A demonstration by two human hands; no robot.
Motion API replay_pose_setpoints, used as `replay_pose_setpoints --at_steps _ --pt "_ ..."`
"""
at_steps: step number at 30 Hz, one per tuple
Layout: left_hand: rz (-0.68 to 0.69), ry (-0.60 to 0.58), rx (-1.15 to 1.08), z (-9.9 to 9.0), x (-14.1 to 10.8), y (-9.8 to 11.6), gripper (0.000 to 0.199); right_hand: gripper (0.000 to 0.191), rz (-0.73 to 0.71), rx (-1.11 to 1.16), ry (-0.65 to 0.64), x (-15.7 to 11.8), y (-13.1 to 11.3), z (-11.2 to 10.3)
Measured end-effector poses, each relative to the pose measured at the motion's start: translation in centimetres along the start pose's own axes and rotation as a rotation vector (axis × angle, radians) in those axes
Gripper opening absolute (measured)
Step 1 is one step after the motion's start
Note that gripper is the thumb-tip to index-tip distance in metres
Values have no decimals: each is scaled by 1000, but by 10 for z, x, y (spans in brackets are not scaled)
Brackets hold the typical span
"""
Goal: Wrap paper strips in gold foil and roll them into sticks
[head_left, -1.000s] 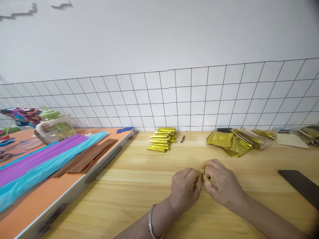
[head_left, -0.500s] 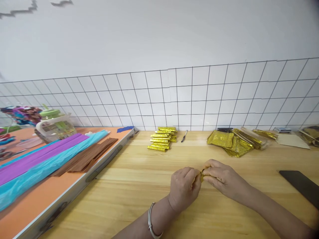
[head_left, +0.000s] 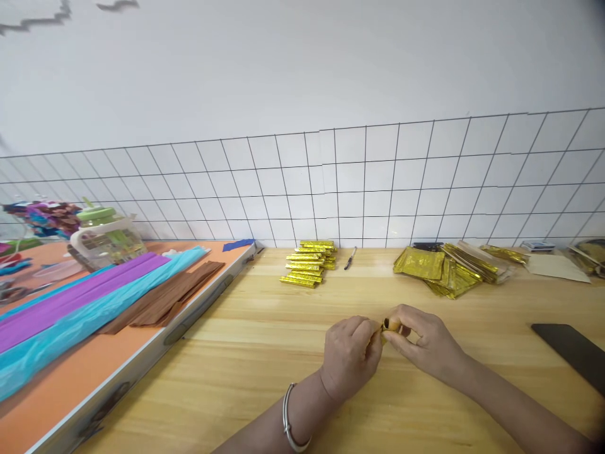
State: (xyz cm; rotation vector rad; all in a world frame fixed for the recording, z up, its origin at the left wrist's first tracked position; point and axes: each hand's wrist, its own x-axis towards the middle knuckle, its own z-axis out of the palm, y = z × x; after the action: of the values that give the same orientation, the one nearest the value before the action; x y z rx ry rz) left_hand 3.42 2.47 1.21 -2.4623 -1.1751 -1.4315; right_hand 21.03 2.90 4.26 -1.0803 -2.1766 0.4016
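Had wooden table (head_left: pixel 246 372) across the foreground, orange surface (head_left: pixel 47 416) off left. Saw turquoise strip (head_left: pixel 94 321) laid on that surface, alongside purple strip (head_left: pixel 94 289) and brown strips (head_left: pixel 172 299). Noted dark slab (head_left: pixel 567 350) on the right, partly out of view, and flat gold sheets (head_left: pixel 423 263) piled toward the table's far edge. Had right hand (head_left: pixel 428 343) and left hand (head_left: pixel 352 353) close together above the wood. Found narrow gold pieces (head_left: pixel 309 265) stacked beyond them, pen (head_left: pixel 350 258) just beside. Pinched small gold piece (head_left: pixel 384 327) between both hands' fingertips, mostly hidden, with dark opening showing.
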Motion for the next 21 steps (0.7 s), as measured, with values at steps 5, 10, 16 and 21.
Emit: replay_pose_setpoints --at_steps 5,10,16,21 --pt "-1 -10 -19 2 -3 -3 9 10 -27 13 71 -3 -3 8" --pt "-3 4 -16 2 -5 -4 8 9 23 14 155 -4 -7 14" --pt "-44 -22 -100 2 -3 0 8 5 170 52 191 -4 -10 16" --pt "-193 -83 -477 -1 4 -4 6 4 174 169 168 -3 -3 15"
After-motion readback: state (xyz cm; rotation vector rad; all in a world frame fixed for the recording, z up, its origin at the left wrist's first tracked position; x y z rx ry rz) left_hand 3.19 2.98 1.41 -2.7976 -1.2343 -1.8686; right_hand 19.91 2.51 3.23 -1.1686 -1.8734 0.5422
